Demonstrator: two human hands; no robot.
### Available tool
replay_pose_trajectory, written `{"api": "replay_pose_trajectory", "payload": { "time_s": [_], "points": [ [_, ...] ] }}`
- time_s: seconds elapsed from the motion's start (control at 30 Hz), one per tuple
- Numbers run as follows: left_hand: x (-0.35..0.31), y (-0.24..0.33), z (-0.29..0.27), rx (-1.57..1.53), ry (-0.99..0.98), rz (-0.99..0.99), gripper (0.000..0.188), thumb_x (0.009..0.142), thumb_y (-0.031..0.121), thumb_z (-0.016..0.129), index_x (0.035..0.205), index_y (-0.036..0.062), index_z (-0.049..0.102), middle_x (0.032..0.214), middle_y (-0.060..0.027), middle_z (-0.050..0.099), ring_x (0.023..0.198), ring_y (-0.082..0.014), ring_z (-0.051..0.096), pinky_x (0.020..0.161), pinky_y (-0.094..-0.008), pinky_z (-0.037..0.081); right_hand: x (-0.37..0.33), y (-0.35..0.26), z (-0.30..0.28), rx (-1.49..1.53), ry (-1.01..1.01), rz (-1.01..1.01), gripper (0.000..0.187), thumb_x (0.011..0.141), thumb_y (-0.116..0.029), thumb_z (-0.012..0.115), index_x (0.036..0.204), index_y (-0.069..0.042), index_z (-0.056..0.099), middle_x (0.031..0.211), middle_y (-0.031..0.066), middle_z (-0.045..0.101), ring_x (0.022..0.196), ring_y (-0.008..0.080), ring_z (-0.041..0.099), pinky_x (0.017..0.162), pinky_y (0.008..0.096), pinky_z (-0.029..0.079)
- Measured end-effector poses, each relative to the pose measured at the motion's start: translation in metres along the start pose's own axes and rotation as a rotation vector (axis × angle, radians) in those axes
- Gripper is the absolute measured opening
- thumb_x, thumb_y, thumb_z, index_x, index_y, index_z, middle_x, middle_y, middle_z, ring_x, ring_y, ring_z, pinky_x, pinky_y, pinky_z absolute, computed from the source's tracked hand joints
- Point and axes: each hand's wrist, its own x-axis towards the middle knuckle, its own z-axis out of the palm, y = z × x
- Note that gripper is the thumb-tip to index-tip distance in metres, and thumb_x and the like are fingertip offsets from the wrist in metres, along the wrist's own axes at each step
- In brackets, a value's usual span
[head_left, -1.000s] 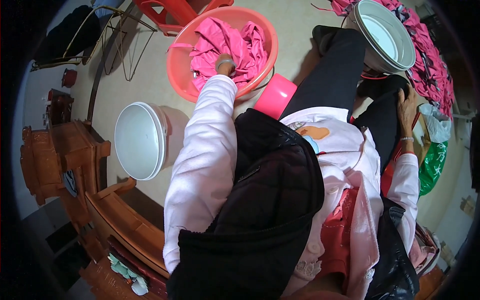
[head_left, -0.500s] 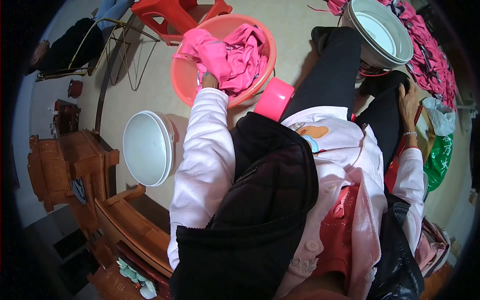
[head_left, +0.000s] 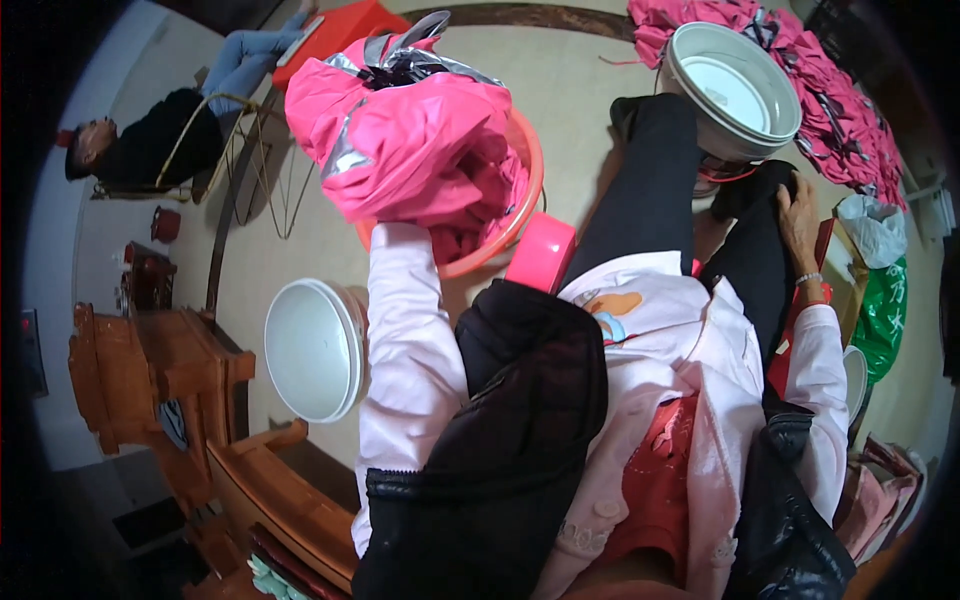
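By basin rim [head_left: 532, 182], open floor [head_left: 567, 115]; pink cloth [head_left: 425, 130] hides left hand, grip unclear; right hand [head_left: 798, 222] spread.

I'm seeing a white bucket [head_left: 308, 352] standing near wooden furniture [head_left: 285, 482] on my left, a person [head_left: 165, 140] in black sitting beyond, a green bag [head_left: 880, 335] lying on my right.

Floor [head_left: 565, 130] pale, with dark strip [head_left: 545, 15] at twelve o'clock. White wall [head_left: 58, 260] at nine. Brown wooden furniture [head_left: 275, 485] at eight. Gold metal-framed chair [head_left: 240, 99] at ten; red stool [head_left: 345, 33] at eleven.
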Motion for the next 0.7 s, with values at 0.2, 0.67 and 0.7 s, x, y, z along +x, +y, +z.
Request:
{"api": "replay_pose_trajectory", "payload": {
  "time_s": [0.2, 0.67, 0.7],
  "points": [
    [0.025, 0.097, -0.035, -0.045, 0.176, 0.322, 0.018, 0.079, 0.024, 0.056, 0.090, 0.0112, 0.060, 0.083, -0.0040, 0.060, 0.078, -0.0212, 0.058, 0.073, -0.0348, 0.046, 0.014, 0.001, -0.008, 0.142, 0.083, 0.001, 0.041, 0.078, -0.019, 0.057, 0.112, 0.001, 0.047, 0.101, 0.0215, 0.054, 0.096, 0.0337, 0.052, 0.084, 0.0377, 0.040],
    [-0.017, 0.283, -0.078, -0.132, 0.354, 0.964, 0.019, 0.083, 0.027, 0.052, 0.090, 0.0115, 0.059, 0.075, -0.0030, 0.059, 0.073, -0.0219, 0.057, 0.068, -0.0331, 0.047, 0.023, -0.146, -0.124, 0.726, 0.121, -0.201, 0.019, 0.083, -0.015, 0.055, 0.093, 0.001, 0.057, 0.069, 0.0036, 0.056, 0.060, 0.0093, 0.051, 0.055, 0.0239, 0.042],
    [-0.021, 0.289, -0.082, -0.134, 0.372, 0.996, 0.019, 0.083, 0.027, 0.051, 0.090, 0.0115, 0.059, 0.074, -0.0029, 0.058, 0.072, -0.0219, 0.057, 0.068, -0.0330, 0.047, 0.022, -0.142, -0.120, 0.731, 0.134, -0.192, 0.019, 0.083, -0.015, 0.055, 0.093, 0.001, 0.057, 0.069, 0.0036, 0.056, 0.060, 0.0093, 0.051, 0.055, 0.0239, 0.042]
  ]
}}
